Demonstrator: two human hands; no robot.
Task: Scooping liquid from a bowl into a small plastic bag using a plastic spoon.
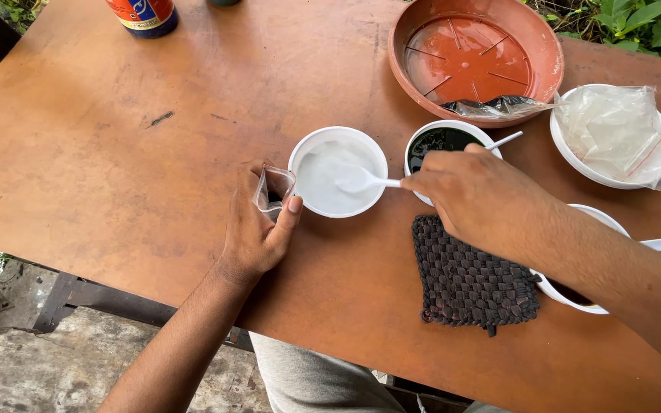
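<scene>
While your left hand pinches a small clear plastic bag at nine o'clock of the round white bowl of white powder, your right hand grips a white plastic spoon dipped into it. At three o'clock sits a white bowl of dark green liquid; at five, a dark woven square mat.

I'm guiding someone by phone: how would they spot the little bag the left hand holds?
Find the white bowl of white liquid mid-table. Just left of its rim, the left hand pinches a small clear plastic bag. Unlike the large bag at far right, it is tiny and hand-held.
</scene>
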